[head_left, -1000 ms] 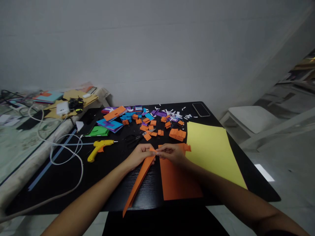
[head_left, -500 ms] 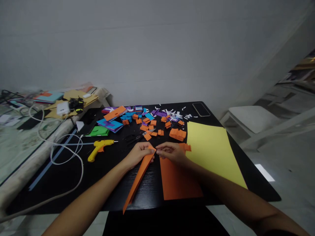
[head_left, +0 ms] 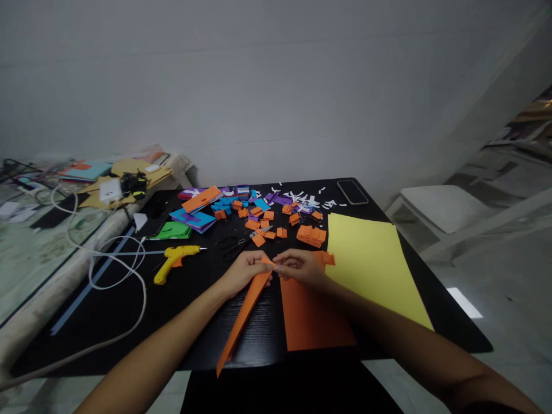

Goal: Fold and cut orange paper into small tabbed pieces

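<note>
A long folded orange paper strip (head_left: 245, 319) slants from the front edge of the black table up to my hands. My left hand (head_left: 246, 271) grips its upper end, thumb on top. At the same end, my right hand (head_left: 298, 267) pinches the strip's tip between thumb and fingers. Beneath my right hand and forearm lies an orange sheet (head_left: 317, 322), with a small folded orange piece (head_left: 329, 259) at its top right. Small folded orange pieces (head_left: 259, 239) are scattered beyond my hands, beside black-handled scissors (head_left: 233, 246).
A yellow glue gun (head_left: 176, 260) and a looping white cable (head_left: 142, 296) are on the left. Green folded paper (head_left: 172, 230) lies behind them. Yellow sheets (head_left: 375, 259) cover the right side, and a phone (head_left: 352, 192) rests at the back right. A white stool (head_left: 435, 207) stands beyond.
My right thumb and fingers have moved slightly left and closed on the tip of the orange strip. My left hand keeps its grip, with the strip shifted a little.
</note>
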A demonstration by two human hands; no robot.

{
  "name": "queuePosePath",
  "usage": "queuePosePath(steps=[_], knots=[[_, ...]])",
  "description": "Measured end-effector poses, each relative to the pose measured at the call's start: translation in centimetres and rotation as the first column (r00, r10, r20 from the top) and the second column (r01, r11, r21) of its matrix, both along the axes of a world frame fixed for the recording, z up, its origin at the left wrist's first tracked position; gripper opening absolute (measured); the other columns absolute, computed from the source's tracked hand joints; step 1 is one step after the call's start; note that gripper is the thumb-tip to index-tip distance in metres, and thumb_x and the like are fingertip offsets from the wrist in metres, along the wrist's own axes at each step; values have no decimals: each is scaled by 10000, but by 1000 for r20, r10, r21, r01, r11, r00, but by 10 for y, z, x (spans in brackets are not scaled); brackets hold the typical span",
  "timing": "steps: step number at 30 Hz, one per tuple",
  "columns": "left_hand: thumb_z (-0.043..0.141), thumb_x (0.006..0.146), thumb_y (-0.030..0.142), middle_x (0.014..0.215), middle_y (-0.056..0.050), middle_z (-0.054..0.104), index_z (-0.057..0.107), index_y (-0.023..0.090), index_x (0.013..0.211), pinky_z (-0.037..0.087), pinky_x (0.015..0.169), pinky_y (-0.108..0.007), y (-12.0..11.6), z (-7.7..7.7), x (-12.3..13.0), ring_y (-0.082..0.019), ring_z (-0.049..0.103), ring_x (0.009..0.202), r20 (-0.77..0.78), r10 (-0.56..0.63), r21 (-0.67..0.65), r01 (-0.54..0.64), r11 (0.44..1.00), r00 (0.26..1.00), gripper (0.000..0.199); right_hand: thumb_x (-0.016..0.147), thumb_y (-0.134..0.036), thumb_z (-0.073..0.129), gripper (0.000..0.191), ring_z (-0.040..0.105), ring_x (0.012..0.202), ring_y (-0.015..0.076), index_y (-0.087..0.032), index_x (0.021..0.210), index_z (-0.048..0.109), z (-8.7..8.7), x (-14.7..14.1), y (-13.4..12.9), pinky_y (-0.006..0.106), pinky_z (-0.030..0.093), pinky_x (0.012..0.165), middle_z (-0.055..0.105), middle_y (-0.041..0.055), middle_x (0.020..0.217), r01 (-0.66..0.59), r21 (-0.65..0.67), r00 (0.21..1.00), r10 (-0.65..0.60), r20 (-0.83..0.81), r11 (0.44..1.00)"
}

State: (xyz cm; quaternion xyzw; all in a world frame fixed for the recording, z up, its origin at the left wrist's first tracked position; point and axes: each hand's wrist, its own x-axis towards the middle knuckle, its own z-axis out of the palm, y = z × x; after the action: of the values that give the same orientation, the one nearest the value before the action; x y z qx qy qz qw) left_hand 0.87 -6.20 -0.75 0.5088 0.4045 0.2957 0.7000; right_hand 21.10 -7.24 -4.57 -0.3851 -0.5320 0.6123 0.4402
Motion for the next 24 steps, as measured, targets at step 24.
queuePosePath(steps=[24], knots=[[791, 752, 426, 606, -1, 671, 713, 134, 698, 377, 545, -208, 6, -4, -4, -99, 542, 523, -68, 42, 81, -36, 996, 997, 307, 775, -344, 743, 185, 608, 535, 118, -199, 719, 643, -2, -3, 4, 241, 507, 527, 659, -19, 620, -54, -20, 998, 55, 24, 998]])
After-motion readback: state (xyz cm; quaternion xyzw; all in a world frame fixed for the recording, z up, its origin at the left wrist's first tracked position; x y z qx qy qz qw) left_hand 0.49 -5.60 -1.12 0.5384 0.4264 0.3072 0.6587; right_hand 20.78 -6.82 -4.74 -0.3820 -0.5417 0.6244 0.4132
